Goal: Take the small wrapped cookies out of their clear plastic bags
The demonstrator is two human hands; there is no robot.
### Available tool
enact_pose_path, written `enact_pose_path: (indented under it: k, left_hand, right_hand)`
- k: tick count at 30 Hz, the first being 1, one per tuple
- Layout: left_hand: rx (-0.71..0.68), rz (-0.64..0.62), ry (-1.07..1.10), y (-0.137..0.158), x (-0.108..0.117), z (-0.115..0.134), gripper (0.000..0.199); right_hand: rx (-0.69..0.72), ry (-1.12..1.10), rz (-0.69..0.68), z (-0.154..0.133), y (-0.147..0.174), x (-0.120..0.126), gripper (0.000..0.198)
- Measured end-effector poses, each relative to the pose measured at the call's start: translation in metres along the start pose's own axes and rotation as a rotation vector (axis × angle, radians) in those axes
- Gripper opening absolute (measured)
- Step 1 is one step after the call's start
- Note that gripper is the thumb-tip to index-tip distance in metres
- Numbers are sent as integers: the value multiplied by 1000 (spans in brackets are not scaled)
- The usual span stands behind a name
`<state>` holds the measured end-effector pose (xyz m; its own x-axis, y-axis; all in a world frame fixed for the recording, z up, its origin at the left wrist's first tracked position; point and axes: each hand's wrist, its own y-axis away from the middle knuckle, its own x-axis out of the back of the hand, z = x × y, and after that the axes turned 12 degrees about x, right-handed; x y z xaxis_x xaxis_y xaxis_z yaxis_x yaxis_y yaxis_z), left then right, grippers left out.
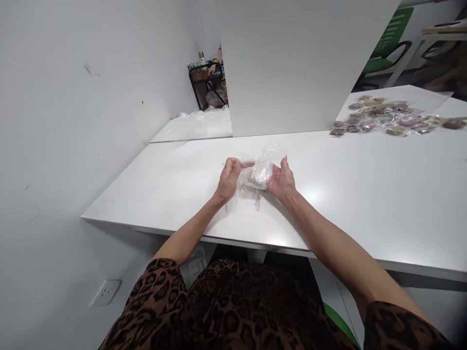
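Note:
Above the white table [175,184], a clear, shiny plastic bundle [261,175] is between my hands. What lies inside the crumpled plastic cannot be made out. My left hand [229,179] is closed on loose clear plastic at the bundle's left side, knuckles up. From the right, my right hand [282,180] holds the bundle against its fingers, which are partly hidden behind it, and its thumb sticks up free. Thin transparent film spreads above and below the bundle.
A white upright panel [288,68] stands at the table's back edge. Several small clear-bagged items [390,116], purplish and brown, are heaped at the back right. More clear plastic [207,116] lies beyond the table at the left, near a black cart [206,75] and a wall [73,121].

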<state>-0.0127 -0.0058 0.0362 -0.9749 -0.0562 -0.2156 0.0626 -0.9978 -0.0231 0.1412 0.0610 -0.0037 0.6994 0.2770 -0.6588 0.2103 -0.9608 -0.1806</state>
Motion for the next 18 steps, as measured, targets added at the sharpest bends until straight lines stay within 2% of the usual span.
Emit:
enact_pose_path:
  k: [4, 6, 8, 11, 14, 16, 18]
  left_hand:
    - [196, 82, 309, -19, 7, 3, 29]
    - [257, 95, 345, -22, 11, 4, 30]
    - [253, 77, 299, -21, 13, 3, 30]
    - [192, 12, 115, -17, 15, -2, 28]
    - [107, -13, -183, -15, 14, -9, 38]
    - [0, 29, -423, -14, 13, -13, 32]
    - [-182, 53, -650, -10, 11, -14, 18]
  right_hand:
    - [2, -13, 15, -7, 1, 1, 70]
    - [-7, -11, -13, -8, 0, 2, 69]
    - [-17, -9, -36, -5, -2, 3, 70]
    - [-22, -9, 20, 4, -6, 5, 64]
    - [-7, 13, 116, 13, -7, 9, 50]
    - [13, 10, 147, 15, -6, 13, 40]
    - [44, -35, 155, 13, -6, 18, 34]
